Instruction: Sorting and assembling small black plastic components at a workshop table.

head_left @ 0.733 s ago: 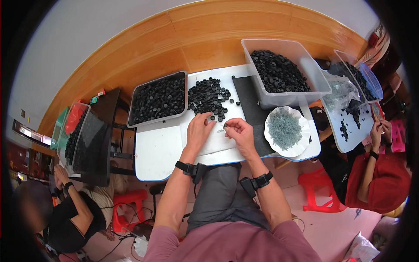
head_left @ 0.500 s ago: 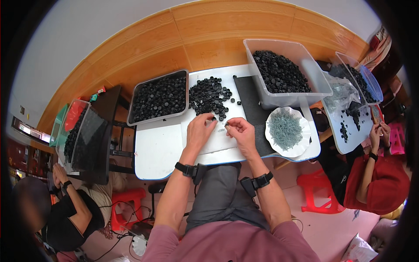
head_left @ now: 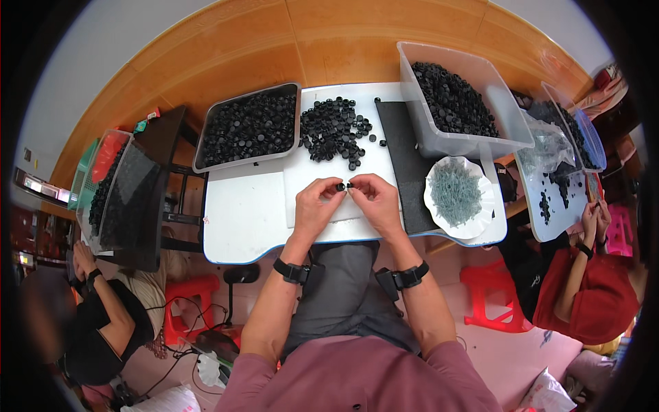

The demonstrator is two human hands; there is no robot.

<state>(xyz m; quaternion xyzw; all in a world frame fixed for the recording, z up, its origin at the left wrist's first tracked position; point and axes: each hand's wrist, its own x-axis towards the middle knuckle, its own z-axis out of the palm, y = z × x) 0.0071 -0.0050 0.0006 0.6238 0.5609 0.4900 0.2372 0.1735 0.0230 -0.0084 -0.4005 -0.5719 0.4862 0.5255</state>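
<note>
My left hand pinches a small black round cap between thumb and fingers. Close against it, my right hand is closed on a small black piece, too small to make out fully. Both hands hang over the near part of a white sheet on the white table. Just beyond them lies a loose pile of black caps. To the right, a white wavy-rimmed bowl holds a heap of thin grey-green pieces.
A shallow tray full of black caps is at the back left. A deep clear bin of black caps stands back right, beside a dark mat. Co-workers sit left, in a black top, and right, in a red top.
My right hand has moved in toward my left, and their fingertips now almost meet. The whole view has shifted slightly, with the table's far side higher.
</note>
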